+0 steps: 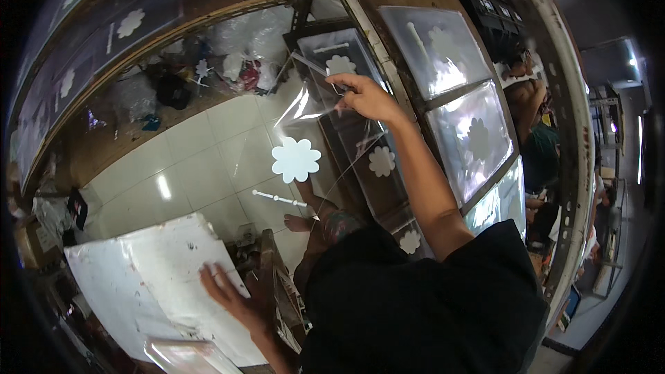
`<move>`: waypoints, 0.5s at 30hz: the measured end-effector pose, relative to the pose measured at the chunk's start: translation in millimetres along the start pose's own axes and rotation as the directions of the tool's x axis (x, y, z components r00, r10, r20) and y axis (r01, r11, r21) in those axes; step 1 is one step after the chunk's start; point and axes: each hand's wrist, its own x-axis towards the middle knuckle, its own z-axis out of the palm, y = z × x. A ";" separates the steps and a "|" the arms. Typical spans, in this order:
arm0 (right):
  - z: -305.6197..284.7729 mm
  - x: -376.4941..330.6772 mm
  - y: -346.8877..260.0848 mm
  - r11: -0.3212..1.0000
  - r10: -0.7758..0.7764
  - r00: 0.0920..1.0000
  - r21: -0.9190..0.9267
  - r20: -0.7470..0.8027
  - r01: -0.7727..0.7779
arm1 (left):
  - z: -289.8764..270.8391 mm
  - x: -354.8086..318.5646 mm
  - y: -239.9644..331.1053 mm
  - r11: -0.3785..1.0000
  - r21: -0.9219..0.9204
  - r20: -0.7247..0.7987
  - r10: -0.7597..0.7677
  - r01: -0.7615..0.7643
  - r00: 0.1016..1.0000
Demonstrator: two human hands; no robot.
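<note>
My right hand point(370, 100) is raised in the middle, its thumb and fingers pinched on the upper edge of a clear plastic sheet point(300, 107). The sheet hangs tilted and catches bright glare. On it show a white flower shape point(296, 160) and a thin white strip with small knobs point(278, 198). Down at the lower left, my left hand point(228, 291) has its fingers stretched over a worn white board point(152, 256) and holds nothing. Whether it presses on the board cannot be told.
Similar clear sheets with flowers lie on the right-hand rack point(478, 140) and on the left shelf point(130, 23). Crumpled plastic and scraps point(249, 73) fill the lower shelf. A metal post point(564, 138) rises at right, with other people beyond it. Pale floor tiles point(187, 145) lie below.
</note>
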 end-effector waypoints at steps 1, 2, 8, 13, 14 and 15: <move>0.6 6.7 -0.6 0.998 0.046 0.999 -0.031 0.013 -0.046 | 2.1 1.1 -12.0 0.998 0.045 -0.010 -0.048 0.048 0.999; 4.5 17.0 12.6 0.997 0.025 0.999 -0.075 0.021 -0.024 | 5.3 1.2 -22.5 0.991 0.091 -0.021 -0.094 0.095 0.995; 37.0 110.6 93.3 0.980 -0.028 0.997 -0.197 0.065 0.040 | 55.8 5.6 -58.9 0.900 0.435 0.026 0.013 -0.023 1.000; 17.6 168.5 145.7 0.992 0.067 0.989 -0.099 -0.130 -0.080 | 56.5 3.3 -58.7 0.843 0.524 0.115 -0.209 0.119 0.971; 6.3 176.8 162.9 0.985 0.061 0.974 -0.144 -0.218 -0.094 | 61.7 13.1 -36.6 0.865 0.485 0.034 -0.167 0.130 0.985; -7.3 179.7 177.9 0.975 0.059 0.950 -0.188 -0.307 -0.122 | 62.1 11.8 -44.3 0.865 0.490 0.026 -0.142 0.111 0.990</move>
